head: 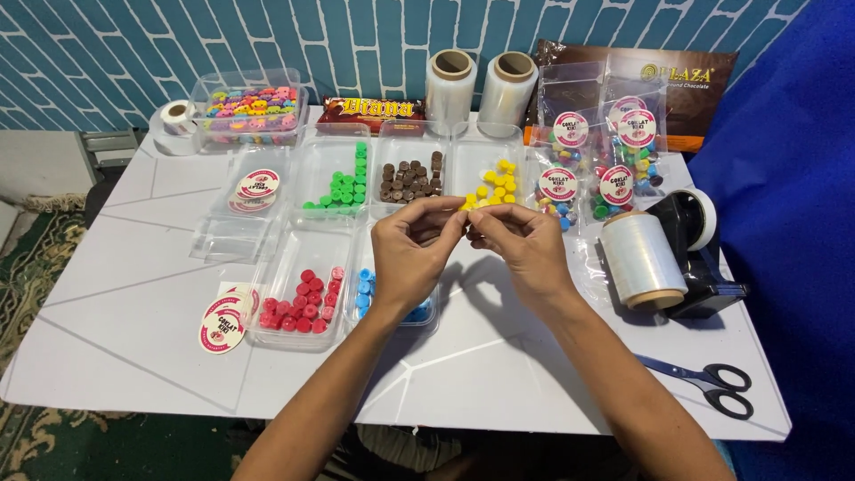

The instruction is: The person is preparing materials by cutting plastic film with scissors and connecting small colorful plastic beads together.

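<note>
Head view: both hands (468,233) pinch something small above clear plastic trays (316,303) of round candies.

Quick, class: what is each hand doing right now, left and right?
Left hand: fingers pinched shut at the fingertips; what it pinches cannot be told.
Right hand: fingers pinched shut too, meeting the left; its hold cannot be told.

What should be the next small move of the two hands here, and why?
Probably lower the hands toward the yellow pieces. The left hand and right hand meet fingertip to fingertip just in front of that tray; whether they pinch anything is too small to tell. It is the nearest tray.
</note>
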